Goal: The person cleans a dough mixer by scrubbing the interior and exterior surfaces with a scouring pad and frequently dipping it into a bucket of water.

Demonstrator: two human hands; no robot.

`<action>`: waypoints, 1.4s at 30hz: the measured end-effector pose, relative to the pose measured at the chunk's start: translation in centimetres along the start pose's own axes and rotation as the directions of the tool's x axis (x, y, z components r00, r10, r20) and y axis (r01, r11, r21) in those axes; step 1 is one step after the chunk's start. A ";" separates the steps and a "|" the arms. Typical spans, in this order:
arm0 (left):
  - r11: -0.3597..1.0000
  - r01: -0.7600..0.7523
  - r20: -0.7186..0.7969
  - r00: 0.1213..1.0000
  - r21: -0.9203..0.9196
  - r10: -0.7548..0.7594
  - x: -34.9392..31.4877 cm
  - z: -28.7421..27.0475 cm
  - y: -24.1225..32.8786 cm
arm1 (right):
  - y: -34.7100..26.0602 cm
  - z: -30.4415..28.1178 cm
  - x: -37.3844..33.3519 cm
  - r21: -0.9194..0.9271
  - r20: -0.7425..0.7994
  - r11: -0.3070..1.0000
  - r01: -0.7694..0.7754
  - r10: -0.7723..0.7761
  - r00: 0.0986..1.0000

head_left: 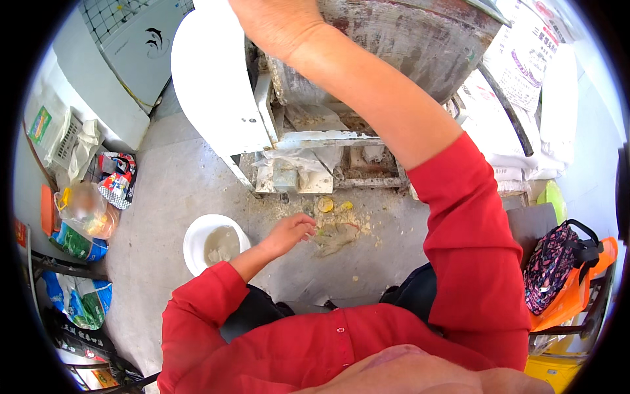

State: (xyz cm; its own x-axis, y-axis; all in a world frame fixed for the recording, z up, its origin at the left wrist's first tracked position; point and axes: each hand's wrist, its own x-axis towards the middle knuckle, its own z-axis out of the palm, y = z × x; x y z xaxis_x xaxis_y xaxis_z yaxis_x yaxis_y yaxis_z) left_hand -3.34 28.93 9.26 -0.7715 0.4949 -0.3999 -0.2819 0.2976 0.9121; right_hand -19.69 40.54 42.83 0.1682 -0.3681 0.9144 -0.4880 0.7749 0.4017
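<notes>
My left hand (293, 235) hangs over the floor between a white bucket (194, 244) and a dusty machine. Its fingers are loosely bent and apart, with nothing visible in them. Just beyond the fingertips lies a greyish, crumpled patch (337, 239), perhaps a wet rag, among pale crumbs. Cloudy water (222, 247) with a pale lump stands in the bucket. My right arm reaches across to the upper left, over the front of a stained metal trough (387, 49). Only the back and wrist of my right hand (279, 23) show at the top edge; its fingers are out of the picture.
A white curved panel (213, 82) flanks the machine, above a crusted lower frame (328, 139). Yellow bits (325, 204) lie before it. Stacked white sacks (512, 125) stand right, near a patterned bag (550, 269) and an orange bag (564, 303). Plastic bags (88, 210) line the left.
</notes>
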 end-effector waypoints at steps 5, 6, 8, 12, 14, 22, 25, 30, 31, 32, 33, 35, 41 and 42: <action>0.993 0.106 -0.065 0.992 -0.051 -0.109 -2.8 -1.9 -0.9 | 6.7 -6.7 -4.1 -0.070 0.059 0.997 -0.014 0.018 0.998; 0.991 0.104 -0.051 0.993 -0.080 -0.109 -3.5 -1.9 -0.4 | 9.9 -8.4 -6.1 -0.211 0.059 0.977 0.011 0.002 0.998; 0.986 0.088 -0.003 0.996 -0.142 -0.089 -4.1 -1.3 0.7 | 14.8 -13.5 -9.1 -0.335 0.056 0.931 -0.143 0.171 0.984; 0.974 0.067 -0.074 0.994 -0.217 -0.084 -4.4 -1.4 1.3 | 12.5 -11.7 -8.9 -0.258 -0.013 0.946 -0.195 0.198 0.980; 0.972 0.021 -0.131 0.990 -0.235 -0.053 -3.9 -1.4 1.7 | 7.2 -8.2 -5.7 -0.145 0.017 0.980 -0.136 0.140 0.990; 0.988 -0.012 -0.219 0.975 -0.154 -0.022 -3.3 -1.5 1.0 | 8.1 -7.8 -3.7 -0.062 0.148 0.993 -0.096 0.104 0.984; 0.991 -0.127 -0.321 0.941 -0.034 0.109 -4.0 -2.5 1.6 | 15.7 -14.8 -8.5 -0.247 0.193 0.945 -0.215 0.266 0.945; 0.771 -0.465 -0.439 0.638 0.435 0.633 -1.6 -6.3 9.6 | 24.7 -23.4 -14.2 -0.503 0.252 0.813 -0.294 0.463 0.850; 0.702 -0.499 -0.471 0.522 0.507 0.711 -1.5 -7.2 11.9 | 24.3 -23.7 -14.1 -0.461 0.222 0.826 -0.324 0.460 0.860; 0.636 -0.498 -0.494 0.400 0.589 0.772 -1.8 -8.4 14.0 | 21.1 -22.8 -13.3 -0.356 0.153 0.832 -0.425 0.501 0.852; 0.499 -0.481 -0.446 0.229 0.721 0.865 -2.0 -9.7 16.4 | 19.3 -21.6 -12.4 -0.316 0.146 0.897 -0.308 0.367 0.919; 0.198 -0.353 -0.245 -0.095 0.915 0.965 -1.3 -11.5 21.7 | 17.0 -19.6 -11.1 -0.281 0.161 0.951 -0.128 0.178 0.971; -0.035 -0.049 0.035 0.002 0.998 0.999 -1.7 -14.6 33.5 | 15.5 -14.8 -9.2 -0.150 0.075 0.961 -0.233 0.246 0.966; 0.043 0.037 -0.050 0.227 0.998 0.973 -1.2 -15.7 34.0 | 14.8 -14.0 -9.1 -0.114 0.064 0.977 -0.177 0.185 0.981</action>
State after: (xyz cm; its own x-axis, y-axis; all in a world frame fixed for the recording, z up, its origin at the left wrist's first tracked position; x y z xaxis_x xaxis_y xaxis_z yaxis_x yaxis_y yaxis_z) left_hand -21.01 25.63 42.17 -0.4779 0.3610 0.8008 0.5287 0.8462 -0.0660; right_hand -16.49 62.55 41.11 0.0200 -0.2500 0.9680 -0.4089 0.8815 0.2361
